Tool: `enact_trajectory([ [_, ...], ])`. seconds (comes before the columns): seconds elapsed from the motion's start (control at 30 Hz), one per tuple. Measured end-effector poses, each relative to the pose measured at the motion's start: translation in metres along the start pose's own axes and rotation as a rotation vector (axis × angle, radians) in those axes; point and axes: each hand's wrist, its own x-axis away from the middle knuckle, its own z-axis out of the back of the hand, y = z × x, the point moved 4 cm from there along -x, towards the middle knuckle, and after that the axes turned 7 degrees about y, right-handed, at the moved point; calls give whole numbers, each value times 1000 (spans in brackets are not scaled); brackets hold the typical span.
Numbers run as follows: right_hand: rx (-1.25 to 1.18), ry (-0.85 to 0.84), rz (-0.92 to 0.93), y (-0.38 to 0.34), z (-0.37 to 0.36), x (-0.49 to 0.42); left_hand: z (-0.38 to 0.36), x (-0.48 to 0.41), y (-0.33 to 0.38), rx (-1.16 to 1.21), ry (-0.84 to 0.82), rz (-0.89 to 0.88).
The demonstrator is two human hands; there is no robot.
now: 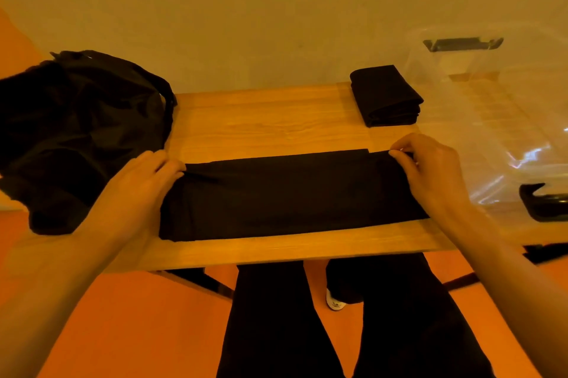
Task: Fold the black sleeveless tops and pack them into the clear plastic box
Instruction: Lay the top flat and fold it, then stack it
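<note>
We have the top lying as a long strip across the near counter, parallel to its front edge. Our left grip curls over the strip's left end, and our right grip pinches the far right corner. To fold well, we judge we should draw both ends gently taut and square the far edge, where one layer stops short near the right grip. Then we carry one end over to meet the other. The pile sits just beside the left grip, so folding rightward looks freer. Bare counter lies beyond the strip. The stack sits far right, just beside the box. The strip lies near the front edge, so we should keep the cloth from sliding off.
</note>
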Motion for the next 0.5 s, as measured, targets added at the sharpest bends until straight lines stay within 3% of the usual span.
enact_trajectory([
  [0.2, -9, 65, -24, 1, 2, -7, 1, -17, -12, 36, -9, -11],
  [0.5, 39, -2, -37, 14, -12, -14, -14, -32, -19, 73, -62, -10],
])
